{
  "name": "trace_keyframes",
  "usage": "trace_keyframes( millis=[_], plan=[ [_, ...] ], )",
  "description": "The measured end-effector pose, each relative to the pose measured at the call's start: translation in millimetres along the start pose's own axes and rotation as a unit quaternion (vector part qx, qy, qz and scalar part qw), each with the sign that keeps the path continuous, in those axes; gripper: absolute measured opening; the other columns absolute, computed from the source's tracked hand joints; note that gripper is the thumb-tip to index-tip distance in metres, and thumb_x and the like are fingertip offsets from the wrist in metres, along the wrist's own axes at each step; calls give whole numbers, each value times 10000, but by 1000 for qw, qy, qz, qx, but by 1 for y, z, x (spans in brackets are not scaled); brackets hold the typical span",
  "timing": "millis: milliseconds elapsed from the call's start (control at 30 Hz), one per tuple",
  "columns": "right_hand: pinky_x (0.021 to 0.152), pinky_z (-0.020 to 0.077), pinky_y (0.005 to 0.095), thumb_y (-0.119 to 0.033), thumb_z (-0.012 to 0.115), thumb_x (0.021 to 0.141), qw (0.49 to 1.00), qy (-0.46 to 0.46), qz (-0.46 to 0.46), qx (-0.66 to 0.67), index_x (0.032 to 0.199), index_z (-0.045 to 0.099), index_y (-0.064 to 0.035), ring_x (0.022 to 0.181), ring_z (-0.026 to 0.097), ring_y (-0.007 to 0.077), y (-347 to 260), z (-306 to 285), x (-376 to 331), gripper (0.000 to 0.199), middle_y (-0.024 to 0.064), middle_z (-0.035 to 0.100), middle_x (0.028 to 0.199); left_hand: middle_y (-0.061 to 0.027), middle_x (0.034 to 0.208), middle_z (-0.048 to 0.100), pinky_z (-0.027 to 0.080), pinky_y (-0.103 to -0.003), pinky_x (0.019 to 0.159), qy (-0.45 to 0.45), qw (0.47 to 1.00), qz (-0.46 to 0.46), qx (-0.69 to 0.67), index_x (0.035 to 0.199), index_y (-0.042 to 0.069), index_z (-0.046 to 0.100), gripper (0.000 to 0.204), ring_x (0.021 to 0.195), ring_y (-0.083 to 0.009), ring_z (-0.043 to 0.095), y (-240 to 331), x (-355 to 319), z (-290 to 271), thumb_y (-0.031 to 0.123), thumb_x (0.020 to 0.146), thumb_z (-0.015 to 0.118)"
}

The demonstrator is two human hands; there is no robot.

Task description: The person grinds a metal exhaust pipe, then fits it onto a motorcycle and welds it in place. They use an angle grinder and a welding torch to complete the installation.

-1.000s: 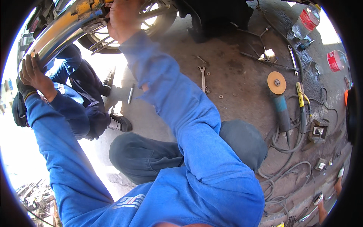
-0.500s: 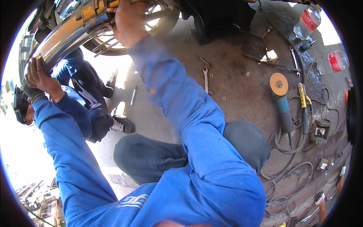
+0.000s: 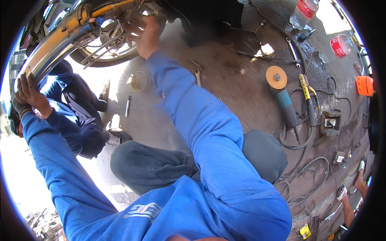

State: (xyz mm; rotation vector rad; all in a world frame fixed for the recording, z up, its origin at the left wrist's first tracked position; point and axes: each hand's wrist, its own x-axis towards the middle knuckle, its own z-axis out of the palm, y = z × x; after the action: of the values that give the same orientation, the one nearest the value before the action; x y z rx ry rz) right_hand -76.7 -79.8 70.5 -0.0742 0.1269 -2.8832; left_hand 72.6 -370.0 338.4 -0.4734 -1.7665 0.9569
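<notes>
My left hand (image 3: 28, 92) grips the lower end of a long chrome exhaust pipe (image 3: 52, 50) at the far left. My right hand (image 3: 142, 32) reaches up to the motorcycle's rear wheel hub (image 3: 112, 34), fingers curled on a part beside the yellow swingarm (image 3: 108, 8); what it holds is hidden. Both arms wear blue sleeves. I sit on the concrete floor with my knees bent.
Another person in blue (image 3: 80, 116) crouches under the pipe at left. On the floor lie a spanner (image 3: 197, 77), a pen-like tool (image 3: 127, 106), an angle grinder (image 3: 281, 88), cables, a socket box (image 3: 330, 122), a bottle (image 3: 303, 12) and a red container (image 3: 341, 45).
The view has shifted a little: the wheel and my right hand now sit lower and further right in the picture. My left hand stays on the pipe.
</notes>
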Motion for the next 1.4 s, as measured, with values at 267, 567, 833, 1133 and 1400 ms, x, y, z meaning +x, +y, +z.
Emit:
trace_keyframes(
  millis=[267, 567, 833, 1133, 1400],
  plan=[
    [844, 577, 420, -197, 531, 796, 764, 456, -26, -456, 788, 719, 89, 829, 744, 374, -178, -181, 11, 343, 239, 728, 761, -139, 1393, 573, 408, -370, 1023, -137, 973, -113, -151, 1367, 58, 538, 351, 1266, -261, 550, 2, 30, -49, 168, 1034, 510],
    [919, 511, 351, -187, 505, 1014, 827, -180, -58, -529, 1266, 589, 33, 961, 684, 228, -378, 57, -37, 345, 167, 692, 1140, -165, 1343, 590, 502, -363, 1024, -229, 238, -520, -788, 1322, -20, 533, 372, 1203, -276, 601, 249, 94, -66, 109, 976, 573],
    [917, 531, 367, -222, 498, 1009, 720, -578, -104, -370, 1284, 569, 37, 1006, 684, 220, -378, 158, -257, 384, 198, 629, 1225, -128, 1100, 692, 564, -365, 882, -131, 415, -549, -714, 1196, 36, 611, 329, 1002, -252, 682, 302, 125, 30, 298, 996, 617],
    [925, 535, 377, -209, 477, 1019, 761, -562, -153, -286, 1332, 522, 24, 1032, 679, 247, -378, 160, -281, 392, 217, 594, 1280, -62, 967, 685, 539, -375, 807, -73, 660, -376, -646, 1030, 88, 624, 160, 855, -221, 673, 342, 106, 61, 167, 891, 629],
    [932, 538, 385, -198, 458, 1029, 779, -580, -143, -191, 1374, 480, 13, 1056, 675, 271, -376, 153, -296, 405, 234, 563, 1329, -124, 1098, 679, 588, -373, 918, 102, 109, -654, -742, 1183, 23, 624, 241, 992, -254, 687, 338, 148, 23, 140, 974, 653]
  ],
)
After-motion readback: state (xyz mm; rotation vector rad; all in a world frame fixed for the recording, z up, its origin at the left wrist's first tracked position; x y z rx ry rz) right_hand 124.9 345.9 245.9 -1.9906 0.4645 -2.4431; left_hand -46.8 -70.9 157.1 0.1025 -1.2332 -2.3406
